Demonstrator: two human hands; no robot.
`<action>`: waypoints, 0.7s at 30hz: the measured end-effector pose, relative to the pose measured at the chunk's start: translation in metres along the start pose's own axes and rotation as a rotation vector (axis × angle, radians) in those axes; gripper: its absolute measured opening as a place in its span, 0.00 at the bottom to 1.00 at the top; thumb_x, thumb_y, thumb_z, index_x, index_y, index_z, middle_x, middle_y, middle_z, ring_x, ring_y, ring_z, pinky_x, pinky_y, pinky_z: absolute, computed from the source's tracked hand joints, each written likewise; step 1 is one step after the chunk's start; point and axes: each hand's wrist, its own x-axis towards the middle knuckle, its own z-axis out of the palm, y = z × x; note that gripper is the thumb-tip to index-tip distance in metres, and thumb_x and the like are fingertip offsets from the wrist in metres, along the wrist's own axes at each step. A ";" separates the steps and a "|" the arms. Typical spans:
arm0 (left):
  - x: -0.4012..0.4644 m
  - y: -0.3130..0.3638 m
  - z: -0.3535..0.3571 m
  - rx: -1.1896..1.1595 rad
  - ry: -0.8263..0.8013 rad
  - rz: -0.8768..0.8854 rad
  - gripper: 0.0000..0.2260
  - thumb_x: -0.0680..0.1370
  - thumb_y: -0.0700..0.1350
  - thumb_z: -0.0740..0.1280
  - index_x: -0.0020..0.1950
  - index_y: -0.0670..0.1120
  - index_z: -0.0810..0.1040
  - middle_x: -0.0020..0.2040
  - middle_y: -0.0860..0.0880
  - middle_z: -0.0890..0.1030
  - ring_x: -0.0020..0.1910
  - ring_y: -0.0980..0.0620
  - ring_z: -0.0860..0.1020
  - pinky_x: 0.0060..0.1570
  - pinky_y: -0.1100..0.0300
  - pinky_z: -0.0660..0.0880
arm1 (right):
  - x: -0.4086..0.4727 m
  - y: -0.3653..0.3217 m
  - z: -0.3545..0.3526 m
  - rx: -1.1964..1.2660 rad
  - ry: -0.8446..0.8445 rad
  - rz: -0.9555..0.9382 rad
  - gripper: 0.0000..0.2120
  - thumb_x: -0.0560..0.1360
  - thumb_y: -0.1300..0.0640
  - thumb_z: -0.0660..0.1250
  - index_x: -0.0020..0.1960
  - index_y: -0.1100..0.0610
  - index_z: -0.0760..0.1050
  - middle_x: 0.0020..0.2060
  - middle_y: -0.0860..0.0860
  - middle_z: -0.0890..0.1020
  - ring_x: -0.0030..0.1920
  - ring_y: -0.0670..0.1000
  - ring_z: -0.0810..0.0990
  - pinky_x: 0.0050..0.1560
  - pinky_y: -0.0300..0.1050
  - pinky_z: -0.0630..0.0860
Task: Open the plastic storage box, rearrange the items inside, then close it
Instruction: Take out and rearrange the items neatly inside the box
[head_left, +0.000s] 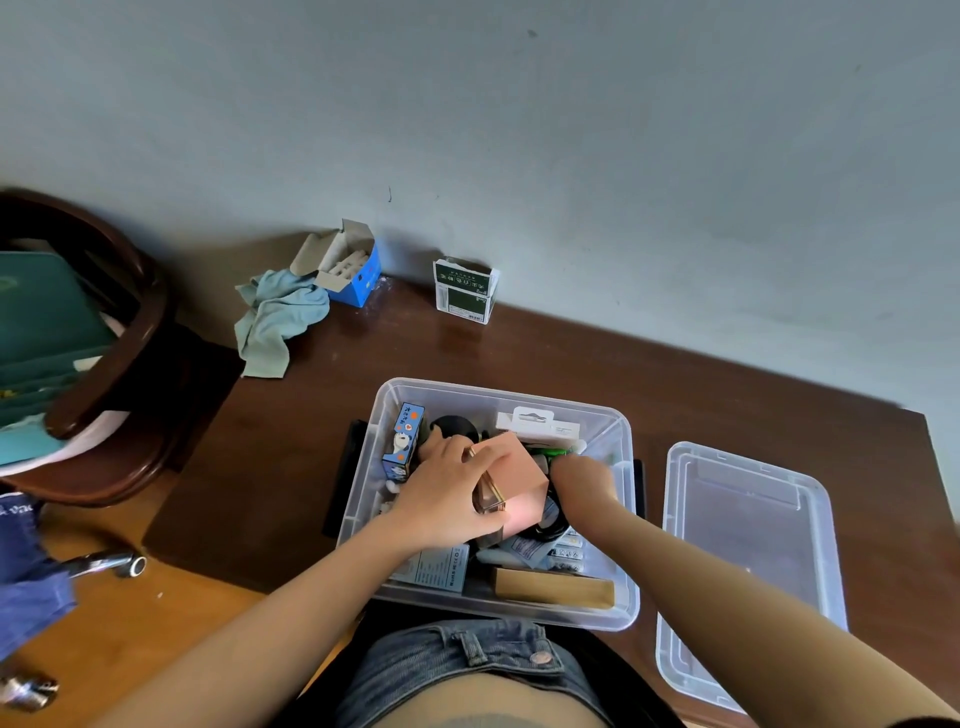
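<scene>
Storage box (626, 597): clear plastic, open, standing on the near edge of the tabletop right in front of the person, crowded with small goods.
Tabletop (519, 353): dark brown wood set against a grey wall; it also carries a crumpled pale blue cloth (278, 317), an opened blue carton (350, 270) and a green-and-white pack (465, 291) near the wall, well apart from the box.
Lid (748, 545): clear, lying flat on the tabletop just beside the box, on its right.
Pink box (519, 478): the biggest item in play, tilted and raised above the other contents in the middle of the storage box.
Left hand (452, 493): fingers curled round the pink box's near-left edge, closed on it from above.
Right hand (582, 478): reaching down into the right part of the box beside the pink box; its fingers are hidden, so I cannot tell whether it grips anything or how far open it is.
Other contents: a blue illustrated carton (404, 441) upright at the left wall, a white hang-tab pack (537, 428) at the far wall, a tan flat box (553, 587) along the near wall, green and black bits underneath, not clear enough to name.
Progress: opening looks done; rearranging appears to be under way, with the pink box not yet settled; closing with the lid is left.
</scene>
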 end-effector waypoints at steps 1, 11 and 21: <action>-0.001 0.000 0.000 -0.005 -0.003 -0.005 0.34 0.72 0.58 0.68 0.73 0.60 0.56 0.63 0.47 0.66 0.70 0.43 0.57 0.55 0.54 0.70 | 0.000 0.000 -0.001 0.008 0.003 0.010 0.15 0.74 0.72 0.59 0.56 0.61 0.76 0.54 0.55 0.81 0.52 0.54 0.81 0.39 0.40 0.70; -0.003 -0.005 0.003 -0.131 -0.039 -0.014 0.34 0.72 0.56 0.70 0.74 0.59 0.59 0.67 0.49 0.61 0.71 0.46 0.57 0.61 0.53 0.68 | -0.010 0.006 -0.028 0.121 -0.030 0.000 0.08 0.74 0.69 0.59 0.45 0.61 0.75 0.53 0.57 0.79 0.51 0.56 0.80 0.40 0.43 0.71; -0.030 -0.028 -0.030 -0.228 0.265 0.067 0.13 0.75 0.49 0.70 0.59 0.50 0.79 0.59 0.54 0.75 0.60 0.55 0.72 0.56 0.62 0.71 | -0.033 -0.020 -0.103 0.479 0.274 -0.208 0.11 0.78 0.57 0.56 0.48 0.57 0.76 0.44 0.53 0.82 0.45 0.57 0.79 0.43 0.48 0.77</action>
